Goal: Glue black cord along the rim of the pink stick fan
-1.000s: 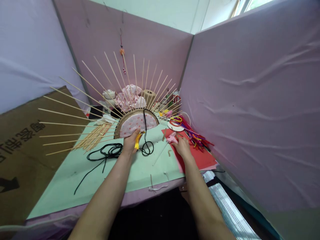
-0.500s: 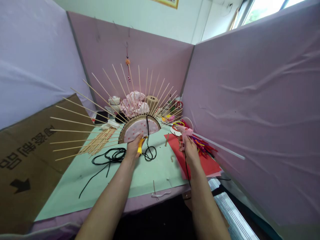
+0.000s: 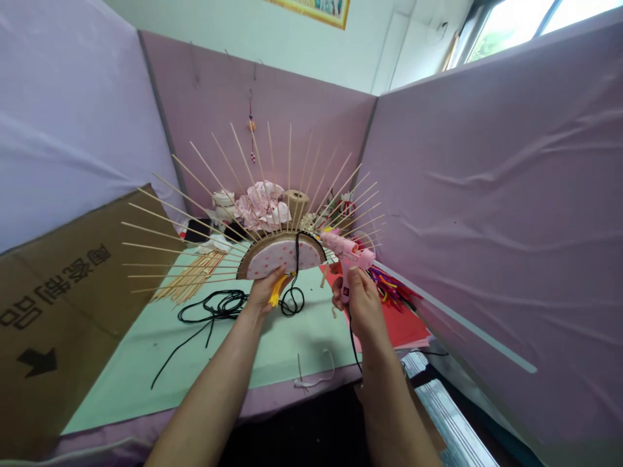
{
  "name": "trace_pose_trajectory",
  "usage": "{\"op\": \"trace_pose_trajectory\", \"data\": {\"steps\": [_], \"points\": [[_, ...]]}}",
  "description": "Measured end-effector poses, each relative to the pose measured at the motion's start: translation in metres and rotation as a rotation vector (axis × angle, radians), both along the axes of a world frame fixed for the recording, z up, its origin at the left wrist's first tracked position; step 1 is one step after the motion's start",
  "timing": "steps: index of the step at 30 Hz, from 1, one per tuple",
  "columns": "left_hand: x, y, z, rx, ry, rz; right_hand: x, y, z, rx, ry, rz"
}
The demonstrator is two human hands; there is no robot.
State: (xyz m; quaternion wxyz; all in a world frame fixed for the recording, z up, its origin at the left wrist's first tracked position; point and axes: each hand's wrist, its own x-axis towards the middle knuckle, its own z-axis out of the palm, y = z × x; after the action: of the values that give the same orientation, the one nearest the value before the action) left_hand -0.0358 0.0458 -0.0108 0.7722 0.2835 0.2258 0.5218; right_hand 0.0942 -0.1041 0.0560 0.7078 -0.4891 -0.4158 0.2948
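Note:
My left hand (image 3: 267,287) grips the lower edge of a half-round fan (image 3: 265,259), with pink dotted fabric on its face and thin wooden sticks spread out from its curved rim. A yellow tassel (image 3: 277,290) hangs by my fingers. Black cord (image 3: 298,259) crosses the fan's face and drops into loops on the table. In my right hand (image 3: 359,295) is a pink glue gun (image 3: 348,253), its nozzle close to the fan's right end; whether they touch I cannot tell. A long white glue stick (image 3: 457,318) juts from the gun's back.
Wooden sticks (image 3: 192,275) and coiled black cord (image 3: 219,306) lie at left on the green tabletop (image 3: 195,363). Pink crumpled fabric (image 3: 263,204) and a twine roll (image 3: 296,202) stand behind. Red sheets (image 3: 399,322) and coloured strips (image 3: 389,288) lie at right. Cardboard (image 3: 73,305) leans at left.
My right hand has raised the glue gun and brought it left, up to the fan's right end. The fan has shifted slightly to the right in my left hand.

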Motion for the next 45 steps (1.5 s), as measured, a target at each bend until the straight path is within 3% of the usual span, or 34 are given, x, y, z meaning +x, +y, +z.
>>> {"op": "trace_pose_trajectory", "data": {"steps": [6, 45], "points": [[0.001, -0.004, 0.001, 0.041, 0.004, -0.009, -0.005, 0.0, -0.003, -0.003, -0.019, 0.039], [0.004, -0.012, 0.008, 0.073, 0.059, -0.032, -0.004, 0.002, -0.009, -0.067, -0.083, -0.036]]}}
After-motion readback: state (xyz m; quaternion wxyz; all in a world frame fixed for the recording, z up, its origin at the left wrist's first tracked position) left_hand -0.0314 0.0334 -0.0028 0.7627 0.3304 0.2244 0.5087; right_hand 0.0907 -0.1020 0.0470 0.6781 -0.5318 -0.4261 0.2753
